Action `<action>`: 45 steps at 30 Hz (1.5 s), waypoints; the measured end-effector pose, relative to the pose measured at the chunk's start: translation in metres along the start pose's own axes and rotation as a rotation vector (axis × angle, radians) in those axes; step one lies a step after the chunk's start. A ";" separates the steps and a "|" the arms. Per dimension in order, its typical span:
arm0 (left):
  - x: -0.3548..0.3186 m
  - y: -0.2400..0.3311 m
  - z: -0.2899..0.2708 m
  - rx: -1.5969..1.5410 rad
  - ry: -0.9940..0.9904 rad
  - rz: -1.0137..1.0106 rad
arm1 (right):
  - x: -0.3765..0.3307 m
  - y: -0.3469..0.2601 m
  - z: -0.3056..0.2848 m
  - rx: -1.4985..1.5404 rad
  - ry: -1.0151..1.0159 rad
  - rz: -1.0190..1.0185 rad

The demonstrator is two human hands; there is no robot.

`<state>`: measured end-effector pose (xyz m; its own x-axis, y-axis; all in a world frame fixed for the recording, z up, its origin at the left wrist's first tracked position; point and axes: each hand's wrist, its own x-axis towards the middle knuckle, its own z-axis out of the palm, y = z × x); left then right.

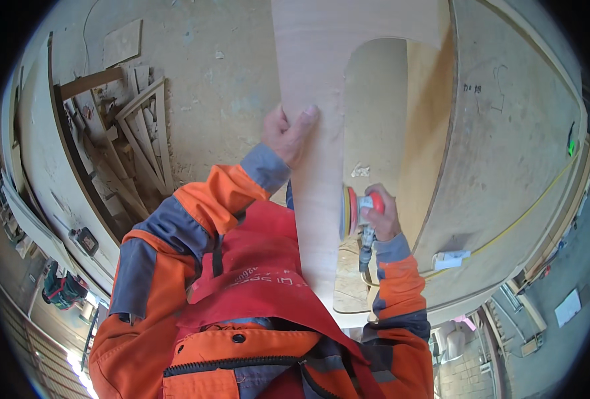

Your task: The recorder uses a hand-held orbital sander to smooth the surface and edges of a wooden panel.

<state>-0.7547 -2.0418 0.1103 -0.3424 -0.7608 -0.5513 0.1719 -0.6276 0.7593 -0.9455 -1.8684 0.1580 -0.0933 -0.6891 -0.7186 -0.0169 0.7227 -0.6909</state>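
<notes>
A long pale plywood panel (316,173) with a rounded cut-out stands in front of me, running from the top of the view down to my red apron. My left hand (287,135) grips its left edge, thumb on the face and fingers curled at the edge. In my right hand (386,214) is a sander (367,211) with a red top and a grey body. Its round pad is turned toward the cut-out's inner edge, at or very close to it. A hose drops from the tool's lower end.
On the right lies a large wooden board (494,153) with a yellow hose (534,216) and a small white box (450,259) on it. Scrap wood strips (142,133) fill a bin at left. A dark power tool (65,289) sits at lower left.
</notes>
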 end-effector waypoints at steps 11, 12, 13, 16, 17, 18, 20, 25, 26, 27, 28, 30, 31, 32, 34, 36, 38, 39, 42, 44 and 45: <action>-0.002 -0.004 0.002 0.004 0.033 0.081 | 0.031 -0.030 -0.004 0.175 0.045 -0.081; -0.002 -0.003 0.003 0.008 0.028 0.067 | 0.026 -0.013 -0.002 0.174 0.050 -0.097; -0.001 -0.001 0.003 0.007 0.026 0.076 | 0.021 0.002 -0.001 0.173 0.055 -0.113; 0.002 -0.003 0.003 0.017 0.011 0.098 | -0.011 0.029 -0.005 0.099 0.002 -0.025; 0.001 -0.006 0.004 -0.002 0.030 0.115 | -0.019 0.034 -0.003 0.064 -0.023 0.017; 0.000 -0.009 0.006 -0.019 0.048 0.133 | -0.015 0.039 -0.002 0.081 -0.010 0.020; 0.001 -0.012 0.010 -0.022 0.031 0.133 | 0.006 0.023 -0.008 0.109 0.039 -0.160; 0.006 -0.010 0.005 -0.033 0.023 0.140 | 0.025 -0.029 -0.015 0.180 0.002 -0.012; 0.007 -0.010 0.004 -0.020 0.028 0.147 | 0.024 -0.027 -0.015 0.138 -0.002 -0.041; 0.009 -0.011 0.003 -0.009 0.034 0.154 | 0.015 -0.017 -0.013 0.148 0.009 -0.039; 0.009 -0.010 0.001 -0.003 0.024 0.149 | -0.001 0.001 -0.008 0.156 0.038 -0.063; 0.013 -0.010 -0.004 0.018 0.025 0.138 | -0.029 0.035 -0.002 0.157 0.035 -0.041; 0.012 -0.010 -0.005 0.029 0.026 0.134 | -0.042 0.046 0.000 0.156 0.007 0.007; 0.010 -0.010 -0.005 0.030 0.024 0.139 | -0.048 0.054 0.000 0.156 0.008 0.002; 0.010 -0.011 -0.001 0.022 0.024 0.149 | -0.052 0.061 0.000 0.070 0.015 -0.018; 0.009 -0.009 -0.001 0.024 0.024 0.166 | -0.044 0.053 0.002 0.030 0.017 -0.040; 0.006 -0.006 -0.001 0.029 0.019 0.149 | -0.021 0.032 -0.001 0.110 0.020 -0.054; 0.005 -0.006 0.001 0.027 0.017 0.138 | -0.010 0.021 -0.004 0.146 0.022 -0.056; 0.002 -0.010 0.007 0.038 0.032 0.175 | 0.019 -0.005 -0.008 0.194 0.065 -0.119; 0.001 -0.009 0.006 0.042 0.043 0.188 | 0.019 -0.022 -0.009 0.206 0.058 -0.093; 0.004 -0.008 0.006 0.048 0.034 0.172 | 0.020 -0.029 -0.011 0.216 0.053 -0.070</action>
<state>-0.7628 -2.0391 0.1042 -0.2797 -0.8620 -0.4228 0.1809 -0.4798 0.8585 -0.9580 -1.9027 0.1646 -0.1521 -0.7295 -0.6669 0.1878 0.6411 -0.7441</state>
